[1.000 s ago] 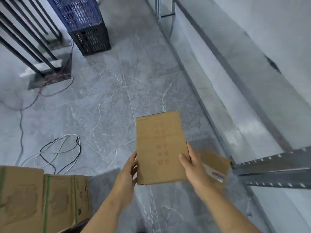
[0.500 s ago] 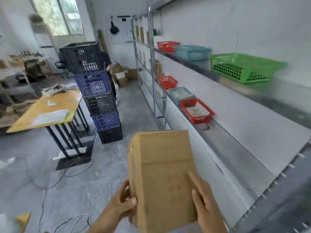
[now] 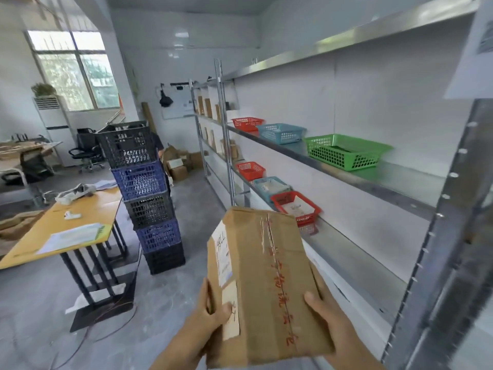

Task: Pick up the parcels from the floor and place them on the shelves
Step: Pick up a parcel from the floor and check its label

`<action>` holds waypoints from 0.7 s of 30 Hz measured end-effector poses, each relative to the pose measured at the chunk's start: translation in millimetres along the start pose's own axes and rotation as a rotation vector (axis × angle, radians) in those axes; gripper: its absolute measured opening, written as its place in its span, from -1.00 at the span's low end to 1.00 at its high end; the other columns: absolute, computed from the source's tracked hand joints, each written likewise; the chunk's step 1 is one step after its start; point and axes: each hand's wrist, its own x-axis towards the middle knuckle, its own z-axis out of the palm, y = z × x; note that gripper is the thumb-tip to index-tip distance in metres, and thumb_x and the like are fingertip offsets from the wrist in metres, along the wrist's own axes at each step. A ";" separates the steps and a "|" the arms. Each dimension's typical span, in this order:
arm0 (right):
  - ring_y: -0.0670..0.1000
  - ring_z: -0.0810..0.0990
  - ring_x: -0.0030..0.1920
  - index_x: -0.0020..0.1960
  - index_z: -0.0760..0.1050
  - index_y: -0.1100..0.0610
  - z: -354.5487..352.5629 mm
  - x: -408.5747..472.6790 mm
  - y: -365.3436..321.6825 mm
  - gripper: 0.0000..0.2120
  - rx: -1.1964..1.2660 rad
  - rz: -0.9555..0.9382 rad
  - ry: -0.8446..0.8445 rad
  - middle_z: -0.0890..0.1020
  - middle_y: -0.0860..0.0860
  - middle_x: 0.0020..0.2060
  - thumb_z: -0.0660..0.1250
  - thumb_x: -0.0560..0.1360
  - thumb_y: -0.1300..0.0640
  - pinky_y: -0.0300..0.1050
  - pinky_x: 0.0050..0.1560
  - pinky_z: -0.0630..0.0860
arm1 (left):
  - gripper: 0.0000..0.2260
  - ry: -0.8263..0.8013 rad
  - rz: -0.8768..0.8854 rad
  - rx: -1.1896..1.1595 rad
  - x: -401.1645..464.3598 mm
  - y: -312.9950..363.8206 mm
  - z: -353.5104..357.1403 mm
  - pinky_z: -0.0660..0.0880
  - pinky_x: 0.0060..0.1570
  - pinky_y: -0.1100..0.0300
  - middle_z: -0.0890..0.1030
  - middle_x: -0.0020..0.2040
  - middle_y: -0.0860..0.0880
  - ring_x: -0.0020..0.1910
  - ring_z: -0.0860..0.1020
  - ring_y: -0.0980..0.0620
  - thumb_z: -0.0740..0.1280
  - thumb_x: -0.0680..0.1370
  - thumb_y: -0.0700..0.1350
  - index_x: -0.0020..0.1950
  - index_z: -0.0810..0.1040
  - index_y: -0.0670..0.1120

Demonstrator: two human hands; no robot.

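I hold a flat brown cardboard parcel (image 3: 266, 284) with red printed characters, clear tape and a white label on its left side, raised in front of me. My left hand (image 3: 210, 313) grips its lower left edge, thumb on the label. My right hand (image 3: 328, 319) grips its lower right edge. The metal shelves (image 3: 354, 247) run along the right wall; the parcel sits just left of the lower shelf's front edge.
On the shelves sit a green basket (image 3: 344, 152), a blue basket (image 3: 281, 132) and red baskets (image 3: 296, 206). A stack of black and blue crates (image 3: 148, 196) stands on the floor ahead. At left is a yellow table (image 3: 66, 225). Cardboard boxes (image 3: 177, 161) and a person lie further back.
My view rose from the floor to the room and shelves. The parcel came up with both hands and turned, so its taped face and label now show.
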 end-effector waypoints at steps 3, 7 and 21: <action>0.08 0.54 0.45 0.52 0.37 -0.21 2.7 -0.6 -1.5 -0.42 0.024 -0.017 0.078 0.56 -0.09 0.46 0.36 0.57 0.16 0.16 0.42 0.45 | 0.01 -0.002 -0.069 -0.189 -9.7 6.8 -2.6 0.71 0.02 -0.01 0.77 0.22 -0.10 0.14 0.76 -0.13 0.80 0.02 0.05 0.43 0.55 -0.01; -0.42 0.61 0.15 0.33 0.43 -0.22 20.0 9.7 -29.7 -0.65 -0.253 -0.102 0.186 0.56 -0.11 0.39 0.22 0.57 0.02 -0.44 0.07 0.55 | -0.55 -0.019 -0.194 -0.269 -20.0 23.8 2.4 0.55 0.15 -0.41 0.71 0.32 -0.18 0.17 0.70 -0.31 0.45 0.55 0.00 0.45 0.52 0.05; 0.06 0.60 0.23 0.48 0.07 -0.55 38.1 23.0 -122.5 -0.08 -0.372 -0.097 0.167 0.57 -0.11 0.14 0.22 0.17 -0.66 0.33 0.13 0.59 | -0.41 -0.080 0.120 -0.065 -21.3 93.9 10.0 0.62 0.28 -0.19 0.66 0.41 0.08 0.37 0.63 -0.04 0.49 0.55 -0.15 0.48 0.49 0.31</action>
